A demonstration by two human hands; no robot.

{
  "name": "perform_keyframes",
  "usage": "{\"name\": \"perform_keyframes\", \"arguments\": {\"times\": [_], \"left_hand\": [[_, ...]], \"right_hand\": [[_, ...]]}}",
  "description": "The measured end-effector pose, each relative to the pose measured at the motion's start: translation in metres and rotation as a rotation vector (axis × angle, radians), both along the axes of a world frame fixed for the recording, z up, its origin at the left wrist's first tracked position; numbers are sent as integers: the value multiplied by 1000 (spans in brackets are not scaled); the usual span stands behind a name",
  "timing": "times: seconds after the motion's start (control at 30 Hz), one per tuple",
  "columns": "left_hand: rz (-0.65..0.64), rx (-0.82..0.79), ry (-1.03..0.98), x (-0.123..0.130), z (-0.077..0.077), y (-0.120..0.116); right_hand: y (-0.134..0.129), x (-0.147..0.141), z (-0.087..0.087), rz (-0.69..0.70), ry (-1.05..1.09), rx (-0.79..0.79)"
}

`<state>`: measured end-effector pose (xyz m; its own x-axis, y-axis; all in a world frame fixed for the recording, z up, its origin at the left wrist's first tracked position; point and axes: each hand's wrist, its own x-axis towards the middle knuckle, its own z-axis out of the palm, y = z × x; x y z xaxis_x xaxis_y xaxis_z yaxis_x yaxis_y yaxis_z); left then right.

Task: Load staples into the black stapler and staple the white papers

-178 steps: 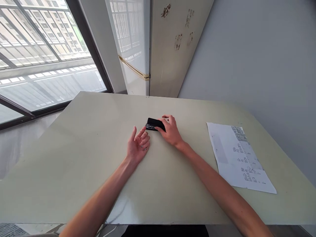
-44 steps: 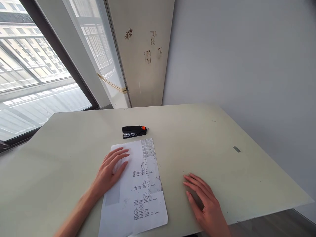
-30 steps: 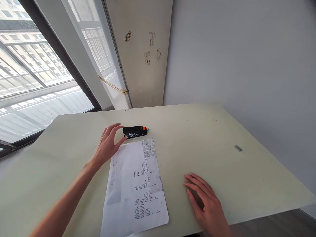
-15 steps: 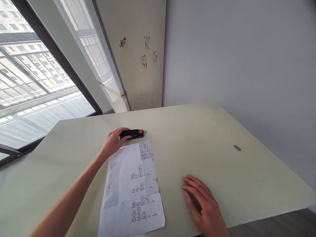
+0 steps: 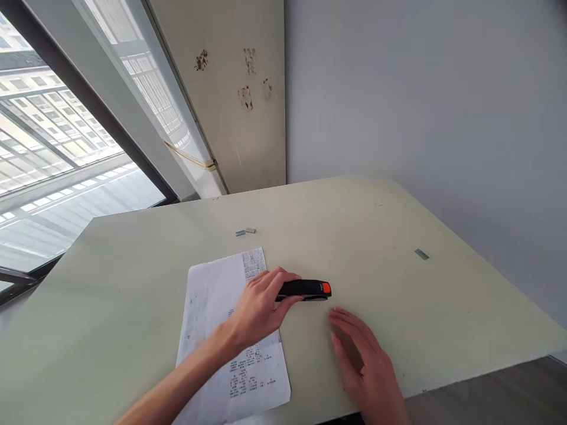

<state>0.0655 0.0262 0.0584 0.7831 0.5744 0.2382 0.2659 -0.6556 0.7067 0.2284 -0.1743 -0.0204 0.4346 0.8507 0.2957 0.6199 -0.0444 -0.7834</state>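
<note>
Between the thumb and fingers of my left hand [image 5: 261,304] is a black stapler [image 5: 305,288] with an orange-red patch at its right end. The hand and stapler are over the right edge of a printed sheet of paper [image 5: 208,354], and the forearm crosses the sheet. My right hand [image 5: 365,360] holds nothing, its fingers slightly curled and the thumb apart, just below the stapler's right end. Part of the print is hidden under my left hand and arm.
Two short strips of staples [image 5: 245,231] lie beyond the paper's top edge, and another strip of staples [image 5: 422,254] lies at the right. The pale table [image 5: 354,236] meets a grey wall. A window [image 5: 53,130] is at the left.
My left hand has carried the stapler right and nearer, from beyond the paper to its right side. Two staple strips now show where it was. My right hand has barely moved.
</note>
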Motion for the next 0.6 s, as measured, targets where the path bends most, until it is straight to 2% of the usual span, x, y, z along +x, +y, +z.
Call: {"name": "perform_keyframes", "arguments": {"times": [0.13,0.23,0.37,0.47,0.6], "left_hand": [[-33,73,11,16,-30,-20],[-38,71,5,19,-37,-23],[-68,22,17,7,-34,-17],[-63,19,45,-13,-36,-11],[-129,83,164,-41,-41,-6]], "right_hand": [[0,6,9,-198,329,-66],[6,14,15,-266,487,-46],[22,26,24,-217,500,-90],[34,33,28,-167,453,-140],[44,37,27,-130,404,-207]]}}
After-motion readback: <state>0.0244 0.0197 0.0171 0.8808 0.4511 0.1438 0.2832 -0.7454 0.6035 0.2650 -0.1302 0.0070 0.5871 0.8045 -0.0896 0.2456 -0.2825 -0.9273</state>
